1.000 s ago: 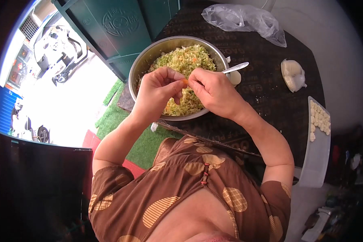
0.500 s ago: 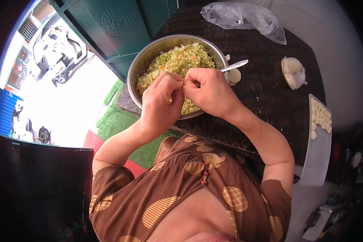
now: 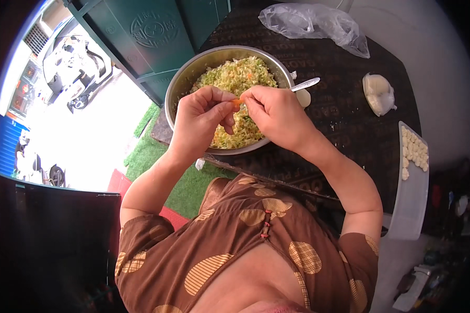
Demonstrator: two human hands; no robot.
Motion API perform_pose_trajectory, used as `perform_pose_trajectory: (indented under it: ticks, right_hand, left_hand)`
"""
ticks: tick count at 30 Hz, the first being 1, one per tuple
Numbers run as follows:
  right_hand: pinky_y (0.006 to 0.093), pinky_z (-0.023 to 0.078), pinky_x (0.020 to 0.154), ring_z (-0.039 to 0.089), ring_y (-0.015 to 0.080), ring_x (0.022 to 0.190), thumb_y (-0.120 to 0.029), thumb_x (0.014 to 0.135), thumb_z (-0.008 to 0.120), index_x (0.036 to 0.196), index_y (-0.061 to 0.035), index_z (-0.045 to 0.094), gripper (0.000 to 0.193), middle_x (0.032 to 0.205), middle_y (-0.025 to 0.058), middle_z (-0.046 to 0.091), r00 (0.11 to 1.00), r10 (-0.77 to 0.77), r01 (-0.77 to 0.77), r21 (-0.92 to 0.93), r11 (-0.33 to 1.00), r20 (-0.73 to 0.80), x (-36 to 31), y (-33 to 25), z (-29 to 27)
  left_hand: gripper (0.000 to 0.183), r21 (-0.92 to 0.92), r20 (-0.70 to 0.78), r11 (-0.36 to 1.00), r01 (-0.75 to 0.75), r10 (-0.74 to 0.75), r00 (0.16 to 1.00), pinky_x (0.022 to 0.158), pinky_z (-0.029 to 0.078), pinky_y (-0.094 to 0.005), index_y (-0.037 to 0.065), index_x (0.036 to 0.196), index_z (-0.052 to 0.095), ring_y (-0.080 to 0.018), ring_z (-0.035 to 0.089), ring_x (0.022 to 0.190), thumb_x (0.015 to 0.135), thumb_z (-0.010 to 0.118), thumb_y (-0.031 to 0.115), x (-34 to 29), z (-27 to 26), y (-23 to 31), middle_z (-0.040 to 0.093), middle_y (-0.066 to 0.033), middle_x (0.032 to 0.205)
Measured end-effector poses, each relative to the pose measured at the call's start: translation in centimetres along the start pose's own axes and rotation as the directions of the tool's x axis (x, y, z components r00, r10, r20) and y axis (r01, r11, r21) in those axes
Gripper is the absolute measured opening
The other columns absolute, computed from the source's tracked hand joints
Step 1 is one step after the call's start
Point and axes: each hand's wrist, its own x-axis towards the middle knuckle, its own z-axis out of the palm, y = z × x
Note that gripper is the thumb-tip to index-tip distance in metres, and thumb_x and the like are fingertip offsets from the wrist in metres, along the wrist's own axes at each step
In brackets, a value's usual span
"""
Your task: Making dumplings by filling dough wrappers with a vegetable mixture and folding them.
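Observation:
A steel bowl (image 3: 174, 99) of chopped vegetable mix (image 3: 240, 73), pale green with orange bits, stands at the table's near left side. Over it, the fingertips of my left hand (image 3: 206, 112) and my right hand (image 3: 282, 117) meet in pinches. Between them shows a small orange piece (image 3: 237, 102), its exact kind too small to tell. Both hands are closed on it. A spoon handle (image 3: 305, 84) sticks out over the bowl's right rim, past my right hand. Beside that rim lies a pale round disc (image 3: 304, 98), partly hidden by the hand.
A clear plastic bag (image 3: 313, 23) lies at the table's far edge. To the right rest a wrapped white lump (image 3: 379, 94) and a long pale tray (image 3: 410, 208) holding small white pieces (image 3: 414, 150). A green metal door (image 3: 151, 41) stands beyond the bowl.
My left hand has turned and shifted slightly left, its fingers opening out a little. The orange piece now shows between the fingertips. The bowl and spoon stay about where they were.

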Motion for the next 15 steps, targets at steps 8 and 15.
perform_pose_trajectory:
  ticks: [8,15]
  right_hand:
    - [0.0394,0.053,0.061,0.064,0.0294,0.070,-0.008,0.081,0.056,0.082,-0.0026,0.052,0.007,0.074,0.0132,0.060,0.920,-0.365,0.391,-0.401,0.828,0.143,-0.3,0.4,0.1]
    - [0.0347,0.053,0.056,0.064,0.0247,0.066,-0.009,0.080,0.055,0.078,-0.0038,0.052,0.007,0.069,0.0111,0.059,0.883,-0.428,0.462,-0.534,0.708,0.195,-0.4,0.4,0.2]
  left_hand:
    - [0.009,-0.023,0.027,0.997,0.073,-0.073,0.997,0.049,0.049,-0.0233,-0.004,0.085,0.055,-0.0108,0.059,0.057,0.090,0.060,0.002,0.3,-0.1,0.1,0.061,-0.0080,0.071]
    - [0.010,0.027,0.065,0.989,0.147,-0.148,0.987,0.045,0.042,-0.0220,-0.004,0.085,0.053,-0.0088,0.054,0.054,0.089,0.060,0.002,0.0,0.3,1.1,0.059,-0.0068,0.071]
